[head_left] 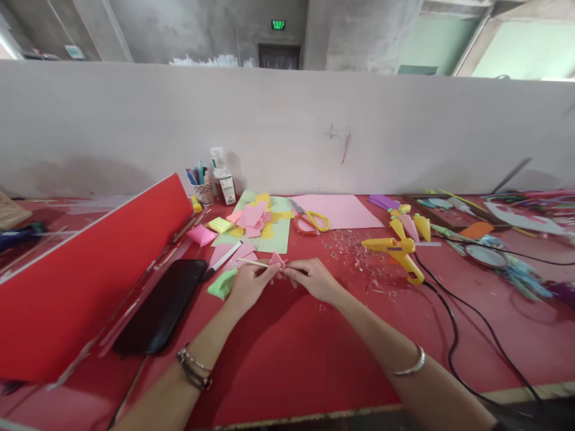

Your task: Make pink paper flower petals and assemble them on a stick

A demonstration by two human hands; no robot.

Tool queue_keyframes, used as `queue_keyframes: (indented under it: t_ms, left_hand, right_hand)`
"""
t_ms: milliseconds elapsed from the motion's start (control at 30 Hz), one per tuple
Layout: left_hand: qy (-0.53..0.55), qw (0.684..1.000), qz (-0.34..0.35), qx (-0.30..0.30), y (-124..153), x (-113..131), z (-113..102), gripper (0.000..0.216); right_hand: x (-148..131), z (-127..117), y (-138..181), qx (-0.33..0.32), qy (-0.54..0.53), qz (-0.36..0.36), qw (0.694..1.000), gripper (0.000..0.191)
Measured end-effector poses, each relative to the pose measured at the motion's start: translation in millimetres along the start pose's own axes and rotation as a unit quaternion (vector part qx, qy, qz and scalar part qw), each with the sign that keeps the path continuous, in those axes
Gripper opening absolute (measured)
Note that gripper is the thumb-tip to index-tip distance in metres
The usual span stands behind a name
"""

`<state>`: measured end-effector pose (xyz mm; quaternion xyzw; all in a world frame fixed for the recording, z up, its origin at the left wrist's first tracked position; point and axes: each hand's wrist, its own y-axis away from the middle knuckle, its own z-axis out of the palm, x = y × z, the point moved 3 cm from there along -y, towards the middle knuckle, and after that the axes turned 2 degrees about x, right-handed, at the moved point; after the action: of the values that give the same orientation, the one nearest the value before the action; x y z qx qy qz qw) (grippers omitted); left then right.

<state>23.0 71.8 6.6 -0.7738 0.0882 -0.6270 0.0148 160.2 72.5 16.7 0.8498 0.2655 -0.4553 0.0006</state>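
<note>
Both of my hands meet over the middle of the red table (291, 359). My left hand (250, 286) is closed, pinching a thin wooden stick (252, 262) that points left. A small folded pink paper piece (277, 258) sits on the stick between the hands. My right hand (314, 279) is closed too, its fingertips pinching the pink piece at the stick. A folded green paper (221, 284) lies just left of my left hand.
A black phone (162, 311) and a red board (85, 275) lie at left. Behind are coloured paper scraps (254, 218), a pen cup (203, 189), scissors (309, 221), pink sheet (339, 211). A yellow glue gun (398, 251) and its black cable (453, 335) lie at right.
</note>
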Motion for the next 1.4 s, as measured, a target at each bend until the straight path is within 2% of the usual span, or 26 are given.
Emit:
queue_keyframes:
  t_ms: [300,1000,1233,1400]
  left_hand:
    - [0.016,1.0,-0.003,0.013,-0.5,3.0,0.2,0.029]
    - [0.025,0.999,0.029,0.006,-1.2,2.8,-1.1,0.025]
    - [0.027,0.999,0.038,0.001,-1.4,2.1,-2.4,0.023]
    - [0.034,0.999,0.032,0.016,-2.8,0.2,-3.7,0.023]
  right_hand:
    - [-3.8,3.5,2.3,0.032,0.099,-0.037,0.994,0.023]
    - [-2.3,2.7,1.7,-0.004,0.118,-0.058,0.991,0.023]
    - [-1.6,2.0,1.2,0.008,0.113,-0.068,0.991,0.025]
    - [-2.6,2.5,2.2,0.051,0.139,-0.038,0.988,0.025]
